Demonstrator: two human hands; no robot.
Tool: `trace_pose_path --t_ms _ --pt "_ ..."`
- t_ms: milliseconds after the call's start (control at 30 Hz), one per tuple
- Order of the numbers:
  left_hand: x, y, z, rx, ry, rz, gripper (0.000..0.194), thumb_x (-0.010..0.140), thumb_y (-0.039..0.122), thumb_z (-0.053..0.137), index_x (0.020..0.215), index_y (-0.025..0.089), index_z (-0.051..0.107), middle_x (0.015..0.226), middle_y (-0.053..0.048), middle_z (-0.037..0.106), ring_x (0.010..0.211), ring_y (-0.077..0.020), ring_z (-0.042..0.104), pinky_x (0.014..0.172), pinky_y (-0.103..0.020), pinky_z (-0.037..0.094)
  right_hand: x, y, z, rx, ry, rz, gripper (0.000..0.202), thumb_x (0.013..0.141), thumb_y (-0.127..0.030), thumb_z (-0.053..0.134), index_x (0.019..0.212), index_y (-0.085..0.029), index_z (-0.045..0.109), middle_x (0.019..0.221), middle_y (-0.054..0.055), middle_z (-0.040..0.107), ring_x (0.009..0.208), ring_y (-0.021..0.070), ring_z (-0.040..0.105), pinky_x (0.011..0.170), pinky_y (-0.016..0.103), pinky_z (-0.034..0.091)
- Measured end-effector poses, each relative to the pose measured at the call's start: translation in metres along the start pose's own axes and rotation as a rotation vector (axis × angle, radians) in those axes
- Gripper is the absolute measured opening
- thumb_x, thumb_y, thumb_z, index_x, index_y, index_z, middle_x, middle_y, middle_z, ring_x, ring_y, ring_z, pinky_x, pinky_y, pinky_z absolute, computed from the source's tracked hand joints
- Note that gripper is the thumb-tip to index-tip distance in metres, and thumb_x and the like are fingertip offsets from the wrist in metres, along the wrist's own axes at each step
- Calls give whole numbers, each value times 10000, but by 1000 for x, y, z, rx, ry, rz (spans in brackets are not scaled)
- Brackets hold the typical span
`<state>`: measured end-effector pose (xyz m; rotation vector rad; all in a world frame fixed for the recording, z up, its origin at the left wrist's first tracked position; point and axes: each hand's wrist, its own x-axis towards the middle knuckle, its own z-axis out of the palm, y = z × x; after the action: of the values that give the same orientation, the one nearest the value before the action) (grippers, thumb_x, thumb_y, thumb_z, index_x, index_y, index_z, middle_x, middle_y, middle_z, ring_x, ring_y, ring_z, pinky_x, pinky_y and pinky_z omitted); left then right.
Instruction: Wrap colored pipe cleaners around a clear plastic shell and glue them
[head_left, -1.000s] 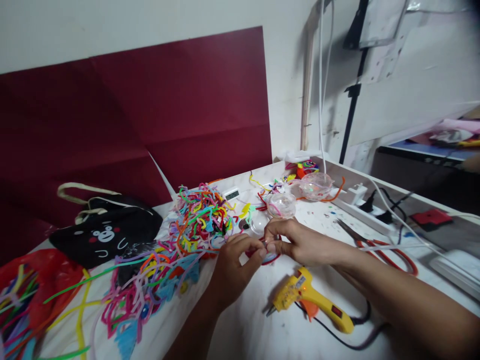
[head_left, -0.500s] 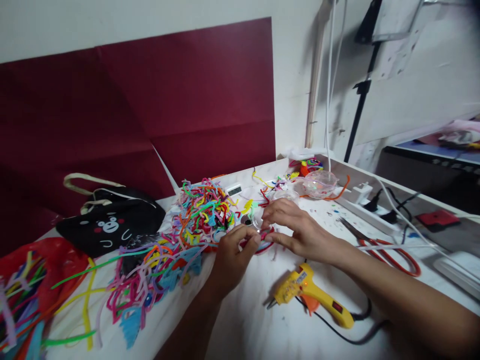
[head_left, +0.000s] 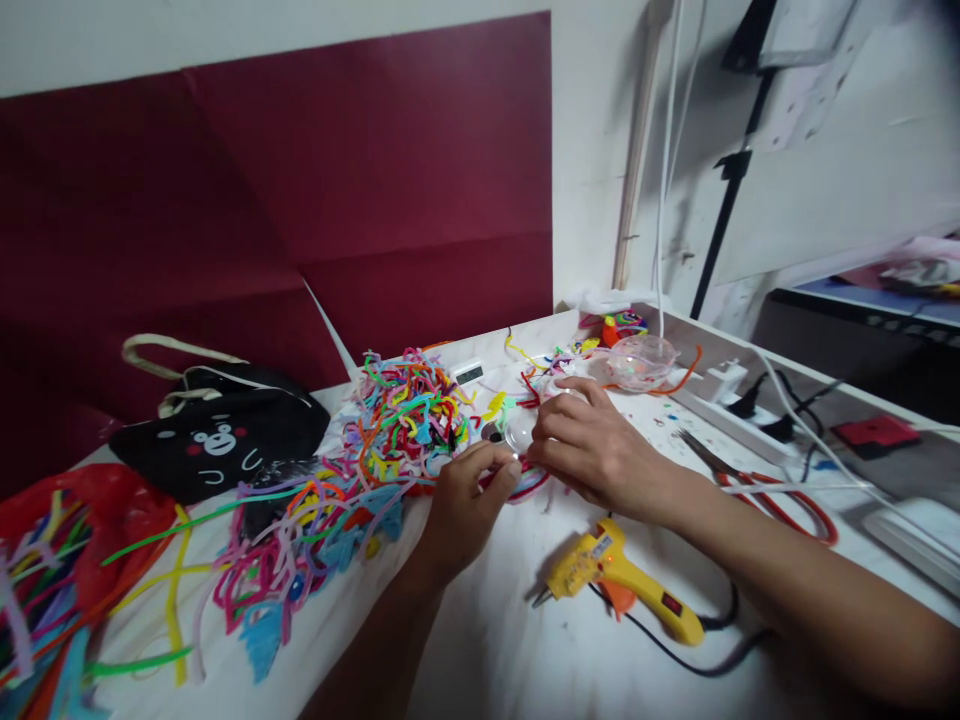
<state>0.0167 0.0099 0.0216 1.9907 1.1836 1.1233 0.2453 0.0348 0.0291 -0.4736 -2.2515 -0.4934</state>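
My left hand [head_left: 469,500] is closed in a pinch beside the pile of pipe cleaners [head_left: 412,415]; whatever lies between its fingertips is too small to make out. Close on its right, my right hand [head_left: 589,440] has its fingers curled together, the tips pointing at the left fingertips and hiding what they grip. Pink and red pipe cleaner loops [head_left: 525,488] show beneath both hands. Just behind the fingertips is a small clear round container [head_left: 519,433]. A yellow glue gun [head_left: 619,580] lies in front of my right forearm, nozzle pointing left.
Red-handled scissors [head_left: 772,497] and a power strip [head_left: 739,425] are at the right. A black bag [head_left: 225,440] and a red plastic bag [head_left: 127,520] with pipe cleaners lie left. A clear bowl [head_left: 641,362] stands at the back. The glue gun's cord runs under my right forearm.
My right hand's fingers have drawn closer together and its thumb is now hidden. My left hand stays in nearly the same place. The view has shifted slightly.
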Motion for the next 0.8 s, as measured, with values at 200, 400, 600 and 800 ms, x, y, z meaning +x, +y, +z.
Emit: trace_pose_path --t_ms 200,400,600,800 --pt "-1 -1 2 22 3 8 275 973 398 586 734 262 598 739 -15 656 740 -211 620 716 -345 465 4 -8 1 -55 12 13 417 1197 -173 480 889 -183 760 805 17 723 853 218 678 1189 521 451" --pt "-1 -3 -1 55 17 21 292 999 399 590 745 257 621 747 -17 666 737 -214 624 719 -347 479 4 -14 7 -122 81 80 378 1145 -171 552 803 -199 710 746 15 655 766 211 618 1060 482 528" --pt "0 -3 -4 96 1 46 286 1003 369 595 736 265 602 732 -18 666 711 -223 620 701 -347 484 3 -10 5 -106 27 10 347 1159 -136 556 915 -254 772 861 -2 769 882 219 696 1165 526 492" --pt "-1 -5 -4 111 -6 65 308 1019 376 604 733 262 605 731 -17 677 713 -217 633 700 -337 491 4 -13 2 -147 29 -31 425 1163 -127 529 834 -287 743 817 -27 754 858 206 689 1194 524 505"
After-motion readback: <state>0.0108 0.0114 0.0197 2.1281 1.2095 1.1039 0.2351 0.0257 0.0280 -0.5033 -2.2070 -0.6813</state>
